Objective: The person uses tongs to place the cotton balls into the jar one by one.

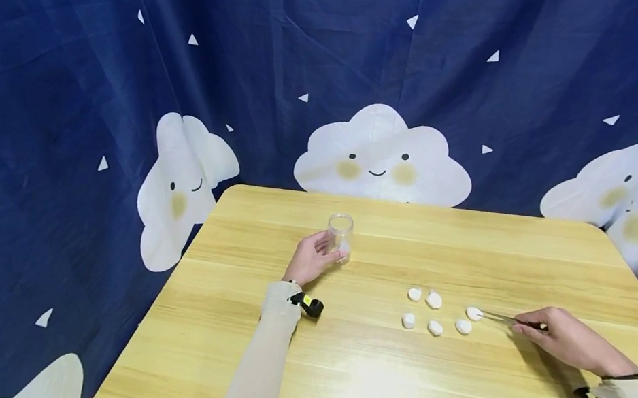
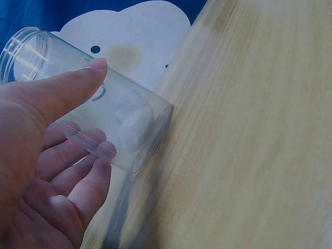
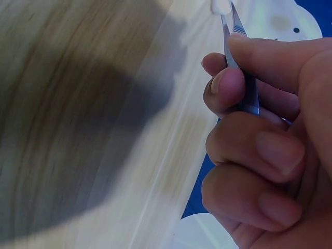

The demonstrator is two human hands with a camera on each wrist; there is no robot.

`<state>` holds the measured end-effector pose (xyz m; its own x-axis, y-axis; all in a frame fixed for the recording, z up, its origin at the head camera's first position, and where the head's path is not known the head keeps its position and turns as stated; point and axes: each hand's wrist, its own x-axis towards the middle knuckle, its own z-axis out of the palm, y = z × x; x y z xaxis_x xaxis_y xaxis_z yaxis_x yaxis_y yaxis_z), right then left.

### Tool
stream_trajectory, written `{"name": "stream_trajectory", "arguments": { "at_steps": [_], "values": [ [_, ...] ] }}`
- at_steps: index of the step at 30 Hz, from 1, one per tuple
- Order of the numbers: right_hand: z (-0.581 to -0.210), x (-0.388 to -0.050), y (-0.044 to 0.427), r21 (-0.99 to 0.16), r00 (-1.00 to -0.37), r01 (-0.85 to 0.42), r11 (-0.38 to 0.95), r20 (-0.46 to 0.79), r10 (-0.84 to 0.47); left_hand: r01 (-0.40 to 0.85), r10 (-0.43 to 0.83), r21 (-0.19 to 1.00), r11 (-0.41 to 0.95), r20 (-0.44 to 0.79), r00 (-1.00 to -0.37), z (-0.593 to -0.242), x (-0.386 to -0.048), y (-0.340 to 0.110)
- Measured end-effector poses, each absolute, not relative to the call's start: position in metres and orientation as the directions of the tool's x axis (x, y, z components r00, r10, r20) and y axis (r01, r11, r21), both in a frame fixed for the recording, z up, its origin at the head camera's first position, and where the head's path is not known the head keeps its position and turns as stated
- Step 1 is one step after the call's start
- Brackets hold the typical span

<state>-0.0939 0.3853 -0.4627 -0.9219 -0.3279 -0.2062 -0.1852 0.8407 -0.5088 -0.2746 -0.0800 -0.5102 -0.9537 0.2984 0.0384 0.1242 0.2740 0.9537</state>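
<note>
My left hand grips a clear plastic jar, thumb on one side and fingers on the other. The jar stands roughly upright with its mouth uncovered. In the left wrist view, white cotton balls lie at its bottom; how many is hard to tell. My right hand pinches metal tweezers between thumb and fingers, the other fingers curled. In the head view the tweezer tips are at the rightmost cotton ball on the table; whether they clamp it I cannot tell.
Several more cotton balls lie loosely grouped on the wooden table, left of the tweezers. Behind the table hangs a dark blue curtain with clouds and triangles. Light glares off the table's front middle.
</note>
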Motion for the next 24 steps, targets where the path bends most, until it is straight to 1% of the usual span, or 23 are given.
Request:
{"name": "stream_trajectory", "arguments": {
  "at_steps": [6, 10, 18, 24],
  "values": [
    [-0.4637, -0.0948, 0.3857, -0.504, -0.921, -0.196, 0.841, -0.199, -0.334, 0.123, 0.297, 0.952, 0.279, 0.037, -0.954, -0.5102, -0.275, -0.0795],
    [-0.465, -0.0949, 0.3847, -0.521, -0.917, -0.215, 0.826, -0.183, -0.354, 0.128, 0.298, 0.951, 0.282, 0.04, -0.954, -0.5097, -0.2752, -0.0794],
    [-0.4687, -0.0954, 0.3814, -0.536, -0.909, -0.294, 0.791, -0.098, -0.404, 0.121, 0.3, 0.956, 0.269, 0.036, -0.953, -0.5106, -0.2756, -0.0799],
    [-0.4675, -0.0946, 0.3788, -0.536, -0.916, -0.291, 0.792, -0.083, -0.392, 0.115, 0.311, 0.961, 0.252, 0.032, -0.95, -0.5093, -0.2746, -0.0797]
  ]
}}
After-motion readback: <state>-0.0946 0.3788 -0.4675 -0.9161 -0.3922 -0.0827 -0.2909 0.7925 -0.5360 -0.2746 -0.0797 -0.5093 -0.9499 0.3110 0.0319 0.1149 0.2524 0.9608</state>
